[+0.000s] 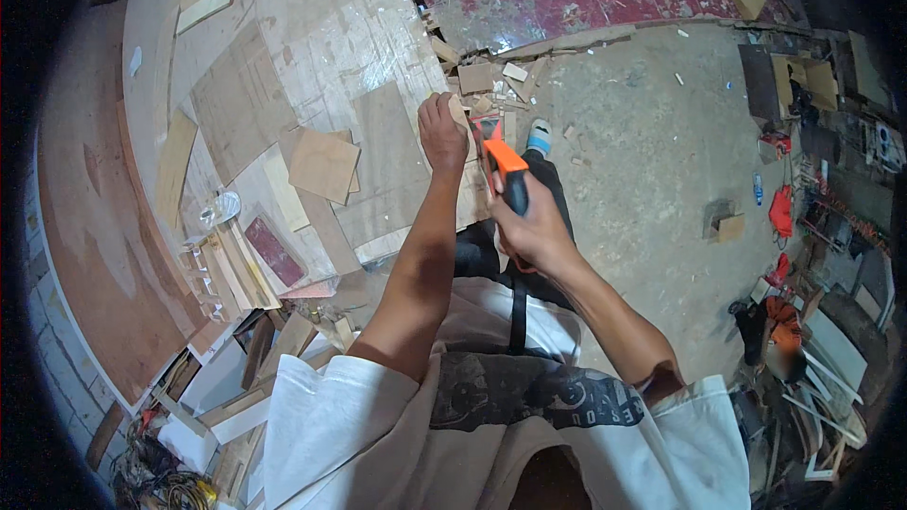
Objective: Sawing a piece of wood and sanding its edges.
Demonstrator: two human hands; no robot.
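My right hand (537, 225) is wrapped round the black grip of a handsaw (505, 157) with an orange handle. Its blade points away from me along the right edge of the workbench (392, 57) and is mostly hidden or too blurred to follow. On that same edge, just left of the saw, my left hand (442, 137) is closed over a small pale piece of wood (459, 113). Most of that piece is covered by my fingers. A thin plywood sheet (383, 146) lies flat on the bench, left of my left hand.
Square plywood pieces (323, 165) and a dark red block (273, 251) lie on the bench, by a stack of wood strips (236, 264). Wood offcuts (477, 77) litter the floor beyond the saw. Cluttered shelves (850, 132) line the right side, with scrap boards (836, 359) below.
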